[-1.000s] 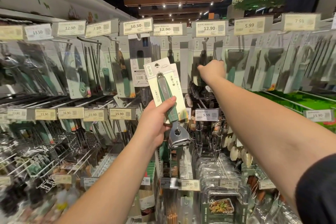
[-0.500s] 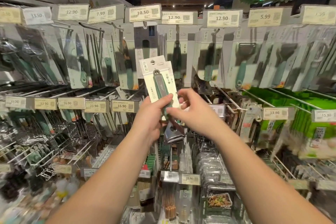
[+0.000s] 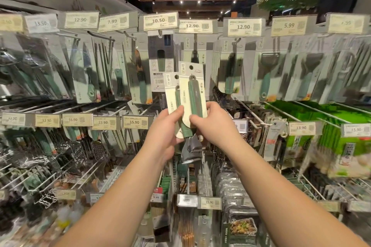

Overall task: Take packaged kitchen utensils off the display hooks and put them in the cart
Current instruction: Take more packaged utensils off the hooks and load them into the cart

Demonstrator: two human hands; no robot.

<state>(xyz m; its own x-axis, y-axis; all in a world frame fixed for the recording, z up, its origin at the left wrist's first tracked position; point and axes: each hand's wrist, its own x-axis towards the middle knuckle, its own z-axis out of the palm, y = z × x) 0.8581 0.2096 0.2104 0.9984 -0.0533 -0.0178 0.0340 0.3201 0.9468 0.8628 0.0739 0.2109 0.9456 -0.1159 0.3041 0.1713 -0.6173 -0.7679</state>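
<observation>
Before the display rack (image 3: 251,114) of hooked goods, 2 carded peelers stand almost upright, hang-holes up and steel heads down, tilted slightly left. The left hand (image 3: 166,136) curls round the rear peeler pack (image 3: 170,94), thumb on its front. The right hand (image 3: 212,126) pinches the front peeler pack (image 3: 193,88), which overlaps the rear one. Each cream card carries a green handle.
</observation>
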